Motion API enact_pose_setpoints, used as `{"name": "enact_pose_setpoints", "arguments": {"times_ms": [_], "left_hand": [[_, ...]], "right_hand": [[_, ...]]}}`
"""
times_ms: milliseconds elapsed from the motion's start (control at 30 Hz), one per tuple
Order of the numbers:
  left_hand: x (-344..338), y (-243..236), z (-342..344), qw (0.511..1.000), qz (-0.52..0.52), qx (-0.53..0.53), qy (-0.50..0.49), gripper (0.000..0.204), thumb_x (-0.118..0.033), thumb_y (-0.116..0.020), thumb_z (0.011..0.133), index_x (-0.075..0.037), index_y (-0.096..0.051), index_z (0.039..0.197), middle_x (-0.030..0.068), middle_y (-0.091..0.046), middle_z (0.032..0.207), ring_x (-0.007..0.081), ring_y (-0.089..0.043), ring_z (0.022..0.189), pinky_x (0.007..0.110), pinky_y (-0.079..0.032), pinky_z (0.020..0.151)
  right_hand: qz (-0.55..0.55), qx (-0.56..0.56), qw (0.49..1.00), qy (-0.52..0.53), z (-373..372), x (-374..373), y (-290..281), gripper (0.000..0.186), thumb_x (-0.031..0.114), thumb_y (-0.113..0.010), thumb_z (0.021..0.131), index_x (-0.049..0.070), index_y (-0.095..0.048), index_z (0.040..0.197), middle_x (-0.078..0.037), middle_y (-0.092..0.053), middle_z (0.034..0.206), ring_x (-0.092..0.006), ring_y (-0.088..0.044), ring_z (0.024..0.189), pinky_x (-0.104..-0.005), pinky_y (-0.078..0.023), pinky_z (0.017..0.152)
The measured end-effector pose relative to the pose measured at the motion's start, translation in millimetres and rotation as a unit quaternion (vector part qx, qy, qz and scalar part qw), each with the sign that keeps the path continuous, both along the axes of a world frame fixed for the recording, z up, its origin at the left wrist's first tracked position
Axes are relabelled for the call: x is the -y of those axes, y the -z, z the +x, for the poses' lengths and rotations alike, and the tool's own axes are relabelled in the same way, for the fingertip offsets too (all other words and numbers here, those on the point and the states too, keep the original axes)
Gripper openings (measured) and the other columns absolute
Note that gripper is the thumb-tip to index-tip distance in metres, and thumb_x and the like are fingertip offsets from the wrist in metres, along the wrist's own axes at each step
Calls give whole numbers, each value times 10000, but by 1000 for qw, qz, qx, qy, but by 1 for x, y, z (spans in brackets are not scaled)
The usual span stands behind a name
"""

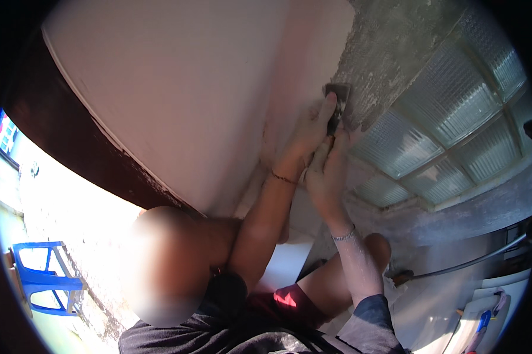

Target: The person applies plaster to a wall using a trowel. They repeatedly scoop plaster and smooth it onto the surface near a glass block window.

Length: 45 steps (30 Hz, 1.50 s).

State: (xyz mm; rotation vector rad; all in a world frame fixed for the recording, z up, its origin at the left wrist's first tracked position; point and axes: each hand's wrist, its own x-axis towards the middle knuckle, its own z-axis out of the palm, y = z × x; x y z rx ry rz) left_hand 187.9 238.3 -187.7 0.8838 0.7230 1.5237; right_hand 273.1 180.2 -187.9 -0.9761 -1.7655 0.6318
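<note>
My left hand (315,121) grips a dark flat scraper (344,93), its thumb on the blade, against a pale plastered surface (230,71) where this borders rough grey plaster (395,32). My right hand (326,165) is closed around the scraper's lower part, just below my left hand; the handle is mostly hidden by fingers. Both forearms reach up from the lower edge, each with a bracelet at the wrist.
A glass-block panel (454,112) fills the upper right. A blue plastic stool (44,277) stands at far left, beside a dark band (65,118). A hose (466,262) and stacked items (478,324) lie at right. A large blurred patch covers the lower middle-left.
</note>
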Motion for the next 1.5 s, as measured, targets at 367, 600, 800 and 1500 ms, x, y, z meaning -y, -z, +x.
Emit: {"name": "enact_pose_setpoints", "arguments": {"times_ms": [367,600,800,1500], "left_hand": [[0,-3,3,999,-43,-10,-19,493,-490,-520,1013,-55,-625,807,6,-614,757,68,-530,629,242,-454,580],[1,-2,5,999,-50,15,2,530,-538,-528,993,-52,-634,808,16,-614,737,80,-541,637,244,-464,592],[3,-12,6,999,-47,2,-15,531,-525,-518,1002,-32,-628,838,19,-602,724,88,-538,644,249,-458,605],[0,-12,0,998,-33,-48,-29,511,-505,-512,1011,-29,-622,859,15,-606,750,82,-529,658,253,-458,612]], "right_hand": [[-148,-22,989,-1,1,2,-4,335,32,-362,1017,-62,-370,1338,-188,-612,843,-284,-660,688,-356,-501,614],[-26,-34,999,-2,2,-2,-2,396,53,-382,1011,-69,-350,1388,-250,-595,1029,-351,-660,877,-401,-513,725],[5,17,1000,15,4,-1,-9,382,77,-378,1020,-63,-352,1375,-230,-605,979,-361,-658,819,-407,-516,705],[12,-2,1000,-5,2,1,-12,301,60,-368,1028,-75,-400,1295,-118,-571,792,-183,-617,640,-313,-470,560]]}}
